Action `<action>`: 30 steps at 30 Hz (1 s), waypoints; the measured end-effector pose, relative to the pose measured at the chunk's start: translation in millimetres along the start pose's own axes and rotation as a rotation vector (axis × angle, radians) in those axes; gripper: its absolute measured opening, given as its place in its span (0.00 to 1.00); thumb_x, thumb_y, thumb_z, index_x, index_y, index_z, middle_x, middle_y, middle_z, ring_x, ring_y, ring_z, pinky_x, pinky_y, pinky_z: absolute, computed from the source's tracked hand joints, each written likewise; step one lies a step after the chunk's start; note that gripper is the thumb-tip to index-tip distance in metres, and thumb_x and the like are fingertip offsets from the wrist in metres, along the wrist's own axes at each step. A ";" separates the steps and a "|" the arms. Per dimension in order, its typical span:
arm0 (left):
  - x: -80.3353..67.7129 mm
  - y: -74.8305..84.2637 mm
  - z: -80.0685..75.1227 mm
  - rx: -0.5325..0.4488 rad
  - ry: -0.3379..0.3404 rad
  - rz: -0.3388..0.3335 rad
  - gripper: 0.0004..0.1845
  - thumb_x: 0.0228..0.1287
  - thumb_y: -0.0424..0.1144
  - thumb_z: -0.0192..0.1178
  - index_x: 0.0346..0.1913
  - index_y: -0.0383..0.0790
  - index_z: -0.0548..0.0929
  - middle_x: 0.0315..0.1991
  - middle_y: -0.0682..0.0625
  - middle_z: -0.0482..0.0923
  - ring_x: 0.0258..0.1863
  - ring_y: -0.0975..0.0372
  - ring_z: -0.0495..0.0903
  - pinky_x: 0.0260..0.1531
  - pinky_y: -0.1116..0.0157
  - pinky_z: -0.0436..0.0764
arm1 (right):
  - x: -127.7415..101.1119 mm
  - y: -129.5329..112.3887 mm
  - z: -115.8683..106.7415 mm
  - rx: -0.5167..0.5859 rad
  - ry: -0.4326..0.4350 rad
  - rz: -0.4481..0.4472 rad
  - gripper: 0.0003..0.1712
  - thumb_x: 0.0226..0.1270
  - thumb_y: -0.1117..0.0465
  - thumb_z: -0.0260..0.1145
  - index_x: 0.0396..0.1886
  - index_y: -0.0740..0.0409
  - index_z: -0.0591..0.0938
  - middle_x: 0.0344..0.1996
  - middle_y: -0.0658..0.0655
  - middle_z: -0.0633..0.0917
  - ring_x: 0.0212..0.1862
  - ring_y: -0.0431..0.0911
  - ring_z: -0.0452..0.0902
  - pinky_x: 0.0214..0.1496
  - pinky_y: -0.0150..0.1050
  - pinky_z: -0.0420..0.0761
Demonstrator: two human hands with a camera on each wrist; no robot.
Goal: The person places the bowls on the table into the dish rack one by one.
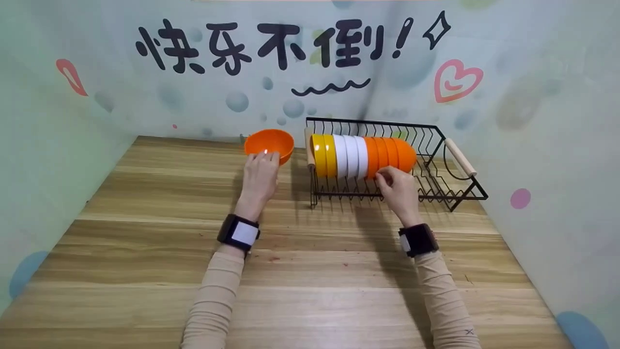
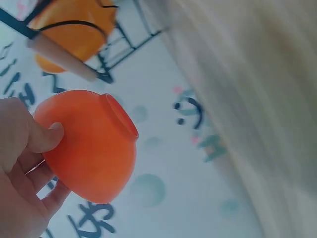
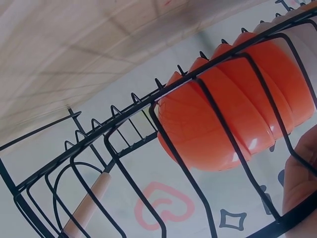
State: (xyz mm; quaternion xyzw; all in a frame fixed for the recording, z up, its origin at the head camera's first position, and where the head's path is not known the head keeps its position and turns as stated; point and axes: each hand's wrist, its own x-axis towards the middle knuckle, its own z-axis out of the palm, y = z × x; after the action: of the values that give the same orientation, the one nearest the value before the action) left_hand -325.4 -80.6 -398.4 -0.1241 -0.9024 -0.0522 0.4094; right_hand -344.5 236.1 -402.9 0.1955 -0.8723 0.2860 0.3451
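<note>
An orange bowl is tipped near the back wall, left of a black wire dish rack. My left hand pinches its near rim; in the left wrist view the thumb lies on the bowl's outer side. In the rack, nested bowls stand on edge in a row: yellow, white, then orange ones at the right. My right hand is at the rack's front by the orange bowls, thumb and forefinger drawn together. Whether they grip a rim is unclear.
Wooden handles are fitted at both ends of the rack. A wood-grain table lies under everything. Printed wall sheets close in the back and both sides. Rack slots show right of the bowls.
</note>
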 end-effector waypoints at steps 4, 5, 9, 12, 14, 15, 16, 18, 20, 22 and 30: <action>4.7 12.5 -9.7 0.008 0.025 0.043 0.08 0.51 0.24 0.61 0.37 0.33 0.79 0.34 0.42 0.85 0.36 0.51 0.82 0.41 0.57 0.77 | 0.2 -2.7 -0.9 0.009 -0.014 0.010 0.07 0.63 0.63 0.63 0.34 0.63 0.84 0.27 0.60 0.86 0.25 0.48 0.77 0.30 0.38 0.74; 5.7 15.4 -12.2 0.009 0.032 0.054 0.08 0.52 0.25 0.61 0.37 0.33 0.79 0.34 0.43 0.85 0.37 0.51 0.82 0.41 0.57 0.77 | 0.3 -3.8 -1.2 0.013 -0.019 0.013 0.08 0.64 0.63 0.63 0.35 0.63 0.84 0.28 0.60 0.86 0.26 0.48 0.78 0.31 0.38 0.74; 8.5 25.3 -22.2 0.005 0.056 0.093 0.09 0.54 0.26 0.63 0.39 0.34 0.80 0.36 0.44 0.85 0.39 0.53 0.83 0.44 0.58 0.78 | 1.1 -10.3 -2.3 0.051 -0.023 0.029 0.08 0.64 0.63 0.63 0.36 0.64 0.84 0.31 0.62 0.86 0.30 0.49 0.79 0.35 0.38 0.76; 9.8 31.6 -29.3 -0.001 0.083 0.124 0.11 0.51 0.26 0.65 0.40 0.35 0.80 0.37 0.45 0.85 0.40 0.54 0.83 0.47 0.59 0.77 | 2.2 -18.5 -4.3 0.123 -0.016 0.043 0.08 0.65 0.64 0.62 0.37 0.66 0.83 0.33 0.63 0.86 0.33 0.50 0.80 0.37 0.37 0.76; 10.6 35.7 -33.3 -0.003 0.104 0.151 0.13 0.49 0.25 0.66 0.40 0.36 0.81 0.37 0.46 0.86 0.40 0.54 0.83 0.48 0.59 0.77 | 3.2 -25.9 -6.7 0.190 -0.024 0.064 0.10 0.66 0.63 0.61 0.40 0.66 0.82 0.35 0.64 0.85 0.35 0.50 0.80 0.38 0.34 0.75; 11.0 37.9 -35.2 -0.003 0.114 0.166 0.13 0.48 0.25 0.67 0.40 0.36 0.81 0.37 0.46 0.86 0.40 0.55 0.83 0.48 0.59 0.77 | 3.6 -29.9 -8.4 0.231 -0.035 0.086 0.11 0.67 0.62 0.60 0.42 0.65 0.82 0.37 0.64 0.85 0.36 0.50 0.80 0.39 0.33 0.75; 11.3 40.0 -36.7 -0.006 0.123 0.184 0.13 0.48 0.25 0.67 0.39 0.37 0.81 0.37 0.46 0.86 0.40 0.55 0.83 0.49 0.60 0.77 | 4.0 -33.9 -10.2 0.276 -0.048 0.113 0.12 0.68 0.61 0.60 0.43 0.65 0.82 0.38 0.63 0.85 0.37 0.50 0.81 0.39 0.31 0.75; 11.8 44.2 -37.9 -0.012 0.147 0.225 0.13 0.49 0.26 0.66 0.39 0.37 0.81 0.37 0.47 0.86 0.40 0.56 0.83 0.49 0.60 0.77 | 4.9 -41.3 -14.2 0.375 -0.087 0.181 0.15 0.70 0.58 0.58 0.48 0.63 0.80 0.41 0.65 0.85 0.39 0.52 0.81 0.40 0.29 0.75; 11.8 48.3 -36.6 -0.026 0.180 0.276 0.12 0.48 0.26 0.65 0.38 0.38 0.81 0.37 0.48 0.86 0.39 0.56 0.83 0.49 0.61 0.78 | 5.1 -51.1 -19.8 0.482 -0.125 0.251 0.18 0.71 0.57 0.56 0.53 0.64 0.77 0.43 0.65 0.83 0.41 0.53 0.81 0.42 0.29 0.77; 11.4 52.7 -33.6 -0.054 0.213 0.326 0.13 0.47 0.24 0.65 0.37 0.39 0.81 0.36 0.48 0.86 0.39 0.57 0.83 0.48 0.61 0.78 | 4.7 -55.8 -21.2 0.582 -0.149 0.297 0.21 0.72 0.55 0.54 0.56 0.65 0.74 0.44 0.66 0.82 0.42 0.55 0.81 0.45 0.35 0.81; 8.5 70.5 -21.4 -0.135 0.282 0.480 0.08 0.54 0.26 0.63 0.36 0.40 0.85 0.35 0.50 0.87 0.37 0.61 0.84 0.48 0.65 0.79 | 3.2 -64.3 -18.6 0.887 -0.207 0.388 0.24 0.76 0.53 0.46 0.65 0.59 0.66 0.44 0.59 0.80 0.41 0.47 0.81 0.47 0.39 0.82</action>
State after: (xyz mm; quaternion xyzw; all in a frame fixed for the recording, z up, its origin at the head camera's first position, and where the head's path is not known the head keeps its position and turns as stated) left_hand -296.5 -15.2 -378.4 -0.3526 -0.7758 -0.0303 0.5224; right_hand -302.9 198.5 -366.1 0.1850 -0.7166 0.6676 0.0807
